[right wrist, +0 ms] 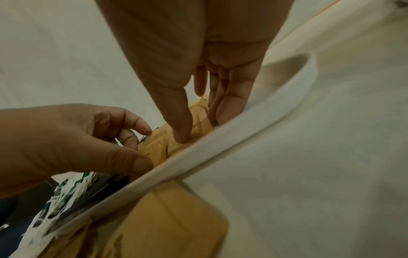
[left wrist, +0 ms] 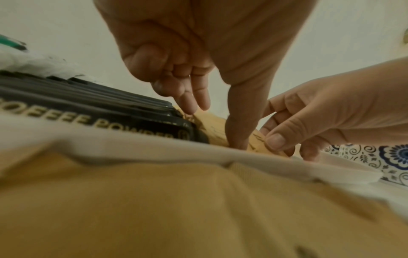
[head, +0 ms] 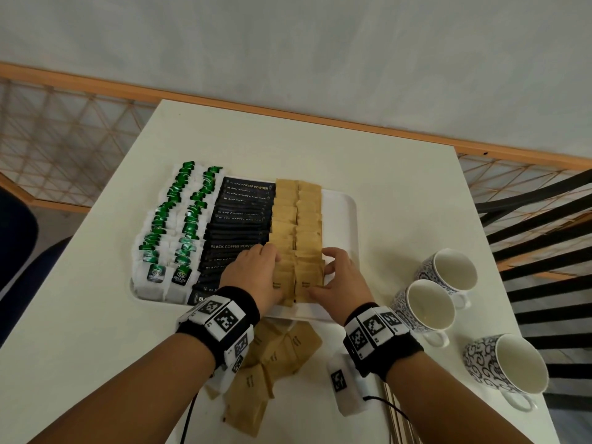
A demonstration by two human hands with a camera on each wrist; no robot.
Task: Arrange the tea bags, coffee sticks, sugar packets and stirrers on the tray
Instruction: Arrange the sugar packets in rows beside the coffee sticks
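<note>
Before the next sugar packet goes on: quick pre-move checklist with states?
1. Sugar rows on tray aligned: ok.
2. Left hand and right hand free to pick: not ok, both press on the near sugar rows.
3. Loose sugar packets within reach on table: ok.
4. Bare tray strip right of the sugar: ok.
5. Stirrers placed: not ok, off the tray.
6. Mugs clear of tray: ok.

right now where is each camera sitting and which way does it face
Head: above the table, looking down at the white tray; both forearms, left hand and right hand show.
Left wrist: low at the tray's near edge, facing along the fingers to the brown sugar packets; right hand enters.
Right wrist: low, facing along the fingers; left hand enters.
All share both hands on the sugar packets.
</note>
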